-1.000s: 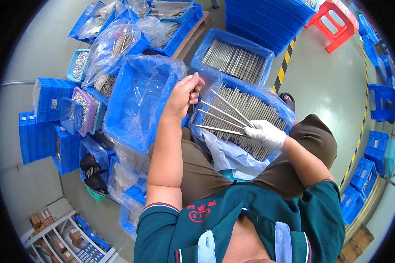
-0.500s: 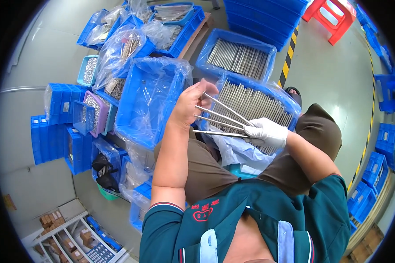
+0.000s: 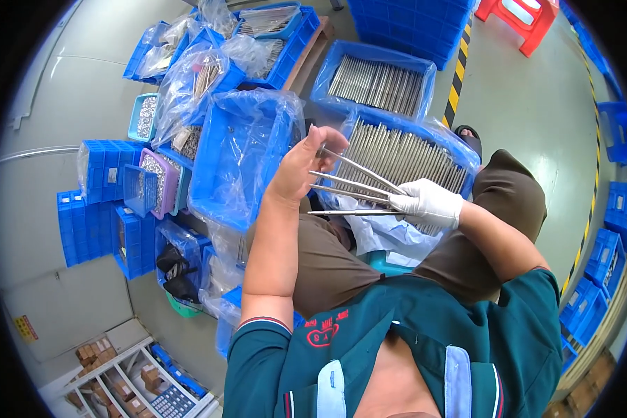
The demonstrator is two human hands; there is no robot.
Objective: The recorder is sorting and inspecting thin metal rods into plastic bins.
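A few metal rods (image 3: pixel 359 212) fan out leftward from the gloved right hand (image 3: pixel 425 202), whose fingers are closed around their ends. They point toward the bare left hand (image 3: pixel 301 164), loosely curled at the tips of the upper rods; whether it pinches them I cannot tell. The rods hang over the near left corner of a blue bin (image 3: pixel 461 146) filled with similar rods. The glove hides the gripped ends, and overlap blurs their exact count. Crumpled paper (image 3: pixel 390 233) and the glove cover the bin's near edge. A red stool (image 3: pixel 533 31) is cut off above.
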